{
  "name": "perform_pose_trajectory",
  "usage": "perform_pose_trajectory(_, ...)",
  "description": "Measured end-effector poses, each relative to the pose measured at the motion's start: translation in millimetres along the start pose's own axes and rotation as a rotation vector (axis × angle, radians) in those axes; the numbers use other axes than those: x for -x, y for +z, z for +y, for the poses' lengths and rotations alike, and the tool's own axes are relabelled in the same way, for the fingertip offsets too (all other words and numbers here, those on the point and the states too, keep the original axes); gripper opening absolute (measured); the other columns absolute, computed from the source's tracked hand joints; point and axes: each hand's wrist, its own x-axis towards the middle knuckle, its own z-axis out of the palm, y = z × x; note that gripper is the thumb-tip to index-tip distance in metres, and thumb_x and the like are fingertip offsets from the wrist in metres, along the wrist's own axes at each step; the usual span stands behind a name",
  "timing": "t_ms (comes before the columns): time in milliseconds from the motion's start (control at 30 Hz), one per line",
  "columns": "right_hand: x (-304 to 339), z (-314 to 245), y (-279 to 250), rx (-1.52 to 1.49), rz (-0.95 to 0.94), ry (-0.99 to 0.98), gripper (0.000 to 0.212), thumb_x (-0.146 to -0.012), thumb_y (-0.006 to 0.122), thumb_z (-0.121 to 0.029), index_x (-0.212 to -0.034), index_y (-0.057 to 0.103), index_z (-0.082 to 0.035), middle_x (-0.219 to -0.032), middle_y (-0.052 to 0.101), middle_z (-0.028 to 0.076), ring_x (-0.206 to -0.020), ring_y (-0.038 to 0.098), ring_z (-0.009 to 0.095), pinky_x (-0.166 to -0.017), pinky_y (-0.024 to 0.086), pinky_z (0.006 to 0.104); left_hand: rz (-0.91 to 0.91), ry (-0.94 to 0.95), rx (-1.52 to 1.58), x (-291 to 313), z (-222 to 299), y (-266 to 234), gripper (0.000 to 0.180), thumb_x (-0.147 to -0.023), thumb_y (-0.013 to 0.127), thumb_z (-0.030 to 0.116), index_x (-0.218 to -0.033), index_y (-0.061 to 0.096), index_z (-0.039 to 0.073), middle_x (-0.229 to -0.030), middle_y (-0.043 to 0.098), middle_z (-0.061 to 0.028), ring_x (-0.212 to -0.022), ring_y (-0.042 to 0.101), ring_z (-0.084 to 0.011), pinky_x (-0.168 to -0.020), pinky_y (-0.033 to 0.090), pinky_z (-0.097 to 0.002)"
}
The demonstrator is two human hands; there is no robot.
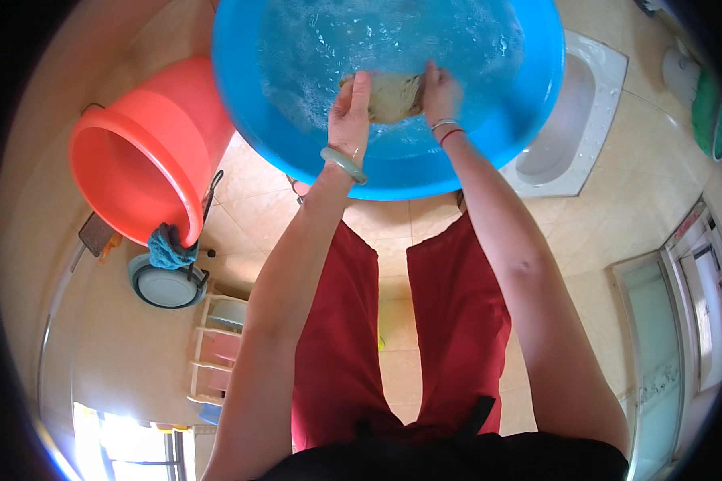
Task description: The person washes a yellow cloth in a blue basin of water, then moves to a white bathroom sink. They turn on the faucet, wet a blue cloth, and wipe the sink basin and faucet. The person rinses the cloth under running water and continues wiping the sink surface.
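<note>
A large round blue basin (549, 72) of soapy water fills the top of the view. Above the water, near the basin's near side, I hold a beige, cloth-like piece (395, 98) with dark streaks; its exact kind is not clear. My left hand (348, 114), below which a pale green bangle sits on the wrist, grips its left end with the thumb on top. The right end is in my right hand (441, 94), which is a little blurred; bracelets circle that wrist.
A tipped orange-red bucket (140, 132) lies at the left, with a teal cloth (171, 247) over its rim. Grey basins (168, 282) and a cream rack (210, 353) stand nearer. A white squat toilet (569, 120) is right of the blue basin, on the tiled floor.
</note>
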Motion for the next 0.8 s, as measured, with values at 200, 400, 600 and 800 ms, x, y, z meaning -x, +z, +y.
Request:
perform_pose_trajectory(200, -6.2, 26.2, 7.5, 0.331, -0.034, -0.412, 0.032, -0.087, 0.063, -0.035, -0.097, 0.06, -0.005, -0.106, 0.056, 0.018, -0.094, 0.051, 0.04, -0.083, 0.042, 0.048, -0.151, 0.216, -0.508, -37.8, -3.2, -47.0, 0.068, -0.095, 0.053, 0.041, -0.151, 0.019, 0.022, -0.151, 0.031, -0.0078, -0.139, 0.028, -0.0249, -0.111, 0.027, -0.0328)
perform_pose_trajectory(400, 8.4, -5.2, 3.8, 0.209, 0.116, -0.34, 0.023, -0.077, 0.074, -0.025, -0.09, 0.064, -0.009, -0.118, 0.058, 0.011, -0.098, 0.056, 0.032, -0.085, 0.046, 0.0428, -0.01, -0.248, -0.113, -9.7, -7.2, -5.5, 0.074, -0.087, 0.066, 0.041, -0.148, 0.028, 0.02, -0.14, 0.045, -0.0113, -0.129, 0.041, -0.0278, -0.094, 0.046, -0.0428)
perform_pose_trajectory(600, 108.4, -82.1, -98.9, -0.529, -0.25, -0.555, 0.021, -0.069, 0.073, -0.004, -0.085, 0.06, -0.005, -0.109, 0.063, 0.007, -0.09, 0.062, 0.023, -0.074, 0.051, 0.0286, -0.429, -0.526, 0.441, -1.3, 17.0, -5.7, 0.047, -0.089, 0.064, 0.04, -0.123, 0.052, 0.01, -0.12, 0.056, -0.0126, -0.108, 0.057, -0.0238, -0.087, 0.051, -0.041)
perform_pose_trajectory(800, 144.1, -114.1, -177.4, -0.808, -0.439, -0.31, 0.028, -0.08, 0.073, -0.014, -0.102, 0.058, -0.005, -0.102, 0.063, 0.005, -0.09, 0.06, 0.013, -0.076, 0.05, 0.0252, -0.341, -0.555, 0.47, 51.5, 24.9, -9.4, 0.037, -0.095, 0.055, 0.023, -0.123, 0.048, 0.0, -0.117, 0.057, -0.0181, -0.1, 0.062, -0.027, -0.08, 0.055, -0.0393)
